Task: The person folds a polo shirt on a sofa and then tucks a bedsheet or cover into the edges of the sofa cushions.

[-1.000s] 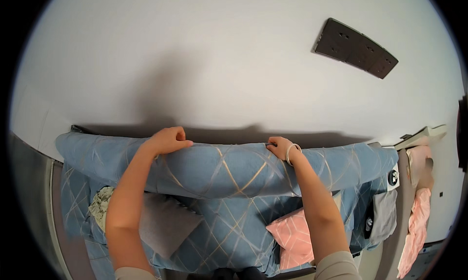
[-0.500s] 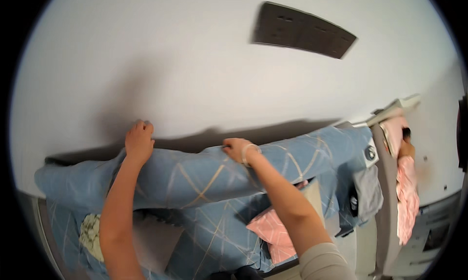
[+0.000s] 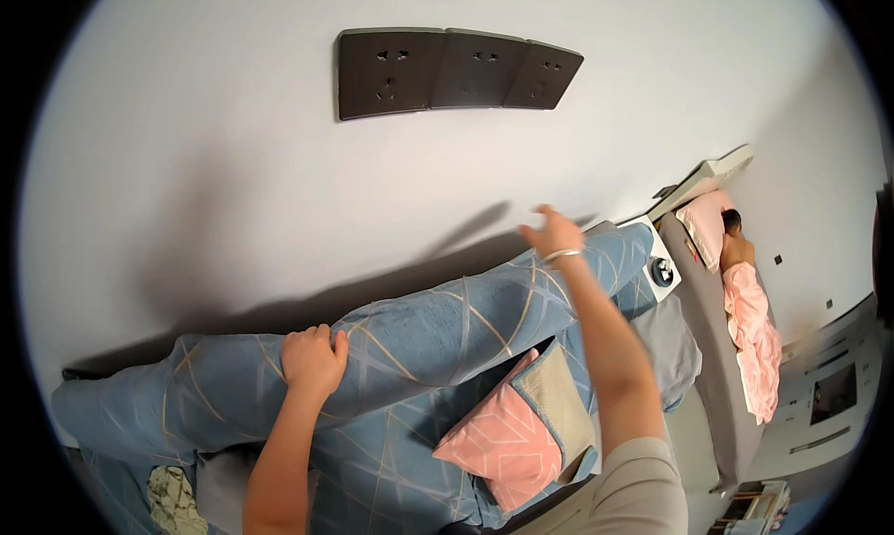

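Observation:
A blue sofa cover [image 3: 438,325] with white and tan crossing lines lies over the long, rounded sofa back. My left hand [image 3: 315,360] is on top of it, left of the middle, fingers curled over the far edge and thumb at the side; the fingertips are hidden. Farther right, my right hand [image 3: 556,232], with a pale bangle at the wrist, is raised just above the sofa back. Its fingers are apart and hold nothing. Below, a pink patterned cushion [image 3: 507,437] leans by a beige cushion with blue edging [image 3: 556,400] on the seat.
Behind the sofa back is a white wall with dark socket panels [image 3: 456,72]. Grey fabric [image 3: 669,349] drapes at the right end, near a white side table [image 3: 672,291]. Beyond, a person lies on a bed under a pink blanket [image 3: 752,339]. Crumpled pale green cloth [image 3: 175,500] lies lower left.
My right hand has come off the cover and moved right, its fingers spreading. My left hand has shifted right and down onto the top of the sofa back. The view has swung to the right.

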Tool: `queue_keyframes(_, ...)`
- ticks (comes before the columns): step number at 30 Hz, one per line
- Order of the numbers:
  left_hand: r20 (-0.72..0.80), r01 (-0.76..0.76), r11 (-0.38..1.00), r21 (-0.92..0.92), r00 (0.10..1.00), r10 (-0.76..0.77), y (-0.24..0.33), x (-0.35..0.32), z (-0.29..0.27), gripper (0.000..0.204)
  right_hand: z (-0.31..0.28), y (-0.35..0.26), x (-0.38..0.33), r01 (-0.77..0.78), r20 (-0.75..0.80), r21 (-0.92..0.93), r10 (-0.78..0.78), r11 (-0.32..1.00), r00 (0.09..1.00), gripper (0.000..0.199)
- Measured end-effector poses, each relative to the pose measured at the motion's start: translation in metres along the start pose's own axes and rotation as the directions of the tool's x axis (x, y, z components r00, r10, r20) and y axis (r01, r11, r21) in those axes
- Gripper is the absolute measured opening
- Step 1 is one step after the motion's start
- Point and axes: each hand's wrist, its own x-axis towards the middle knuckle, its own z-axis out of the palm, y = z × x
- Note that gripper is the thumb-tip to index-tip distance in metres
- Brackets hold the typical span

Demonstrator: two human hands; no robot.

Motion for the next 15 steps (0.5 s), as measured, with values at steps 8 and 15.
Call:
queue_keyframes(8,-0.055,-0.033,0.999,-0.004,0.998,0.033,0.004,0.000,0.005,0.029,0.024,0.060,0.038,-0.235,0.383,-0.545,0.489,0.805,0.784,0.042)
queue_keyframes(15,-0.068,-0.031,1.000,-0.001,0.997,0.031,0.008,-0.001,0.006,0.028,0.079,0.128,0.057,-0.364,-0.052,0.071,0.368,0.929,0.929,0.029)
